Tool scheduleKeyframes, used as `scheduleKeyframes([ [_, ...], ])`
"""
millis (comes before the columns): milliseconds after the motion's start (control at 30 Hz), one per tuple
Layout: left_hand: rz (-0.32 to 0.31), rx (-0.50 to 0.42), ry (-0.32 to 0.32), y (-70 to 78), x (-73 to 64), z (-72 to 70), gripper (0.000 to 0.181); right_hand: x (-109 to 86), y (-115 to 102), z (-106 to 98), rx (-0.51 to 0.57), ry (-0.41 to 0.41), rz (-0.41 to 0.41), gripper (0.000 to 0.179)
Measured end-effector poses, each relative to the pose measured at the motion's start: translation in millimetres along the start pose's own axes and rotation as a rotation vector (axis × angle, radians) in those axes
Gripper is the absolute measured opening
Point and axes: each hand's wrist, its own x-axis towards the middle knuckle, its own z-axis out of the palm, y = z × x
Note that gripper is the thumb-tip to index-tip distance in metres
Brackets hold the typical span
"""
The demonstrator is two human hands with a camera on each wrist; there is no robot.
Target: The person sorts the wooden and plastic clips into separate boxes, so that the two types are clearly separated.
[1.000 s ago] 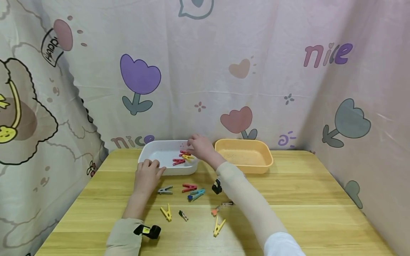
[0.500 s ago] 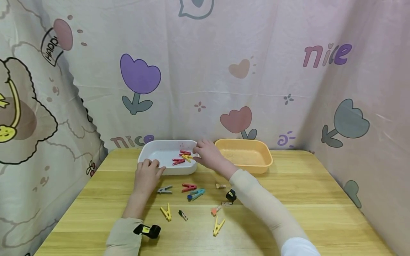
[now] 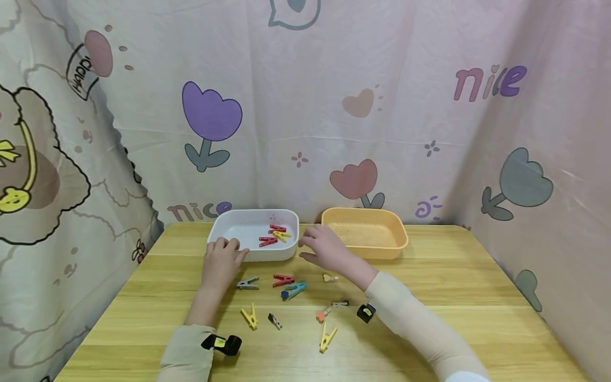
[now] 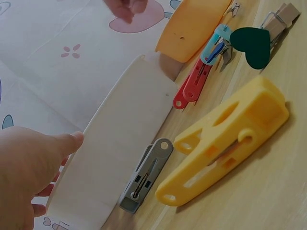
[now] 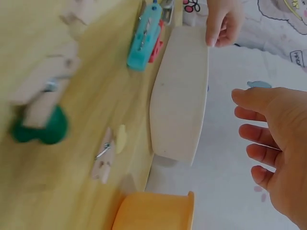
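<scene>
The white tray (image 3: 272, 255) is pinched at its near-left corner by the left hand (image 3: 220, 265); nothing is held by the loose-fingered right hand (image 3: 329, 249), beside its right edge. Red clips (image 3: 274, 240) are gathered inside that edge; other clips (image 3: 295, 289) are scattered beyond the near edge, on the table (image 3: 143, 318).

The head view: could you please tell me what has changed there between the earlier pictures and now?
The right hand has drawn back from over the right end of the white tray, rightward and lower in the view; its fingers hold nothing. The left hand still grips the tray's front rim, and the clothespins lie as they were.
</scene>
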Motion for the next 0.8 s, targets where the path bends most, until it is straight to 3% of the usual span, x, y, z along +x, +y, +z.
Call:
scheduleKeyframes([
  [400, -0.005, -0.008, 0.002, 1.9, -1.2, -1.9, 0.029, -46.3, -9.6, -1.3, 0.018, -0.009, -0.132, 0.018],
  [800, -0.020, -0.006, -0.010, 0.4, -0.9, 0.3, 0.030, -85.3, -24.3, -12.8, -0.017, -0.042, -0.165, 0.020],
])
